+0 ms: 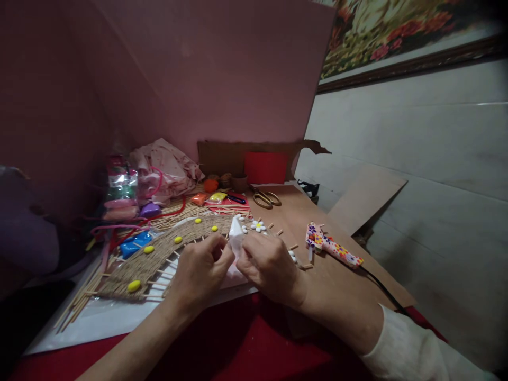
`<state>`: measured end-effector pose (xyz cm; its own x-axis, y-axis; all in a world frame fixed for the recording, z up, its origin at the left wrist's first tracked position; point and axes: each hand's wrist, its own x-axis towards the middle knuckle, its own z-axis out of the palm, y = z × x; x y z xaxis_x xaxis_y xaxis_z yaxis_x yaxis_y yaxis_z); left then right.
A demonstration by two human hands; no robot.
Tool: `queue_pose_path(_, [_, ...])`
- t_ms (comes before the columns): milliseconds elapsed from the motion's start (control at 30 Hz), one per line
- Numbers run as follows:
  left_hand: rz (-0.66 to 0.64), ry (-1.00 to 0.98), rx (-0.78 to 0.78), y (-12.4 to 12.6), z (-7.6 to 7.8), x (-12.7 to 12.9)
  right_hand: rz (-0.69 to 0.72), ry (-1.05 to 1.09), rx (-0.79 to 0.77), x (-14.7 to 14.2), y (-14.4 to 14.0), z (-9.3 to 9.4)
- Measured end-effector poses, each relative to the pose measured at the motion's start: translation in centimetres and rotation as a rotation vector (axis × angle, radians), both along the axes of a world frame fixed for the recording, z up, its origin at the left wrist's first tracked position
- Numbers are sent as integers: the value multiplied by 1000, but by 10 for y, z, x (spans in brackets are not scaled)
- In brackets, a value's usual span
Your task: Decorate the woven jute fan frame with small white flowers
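- Left hand (202,270): forearm enters from the lower left, palm turned down, fingers curled inward and pinched on the edge of a small white packet (236,238).
- Right hand (270,267): forearm in a white sleeve enters from the lower right, wrist bent inward, fingers closed on the same packet from the opposite side.
- White packet: held between both hands, its tip projecting upward above the knuckles.
- Woven mat (159,256): lies on the worktop (341,275) directly beneath and left of the hands, with yellow beads (134,286) on it.
- Glue gun (331,246): rests just right of the right hand.
- Scissors (266,198): lie beyond the hands.
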<state>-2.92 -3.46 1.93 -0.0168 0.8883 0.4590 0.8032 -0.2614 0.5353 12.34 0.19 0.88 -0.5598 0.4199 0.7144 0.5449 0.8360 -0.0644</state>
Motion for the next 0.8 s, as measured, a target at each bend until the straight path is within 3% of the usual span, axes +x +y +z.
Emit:
queue_pose_path(100, [-4, 38, -41, -2, 0, 1, 16, -10, 12, -1, 0, -2])
queue_pose_path(267, [-19, 86, -38, -4, 0, 0, -106, 41, -54, -2, 3, -4])
queue_pose_path(500, [-102, -24, -159, -7, 4, 3, -17, 120, -45, -2, -2, -1])
queue_pose_path(633, [-133, 79, -75, -8, 0, 1, 6, 112, -31, 0, -2, -1])
queue_pose_path(800, [-285, 195, 127, -8, 5, -8, 116, 217, -108, 3, 3, 0])
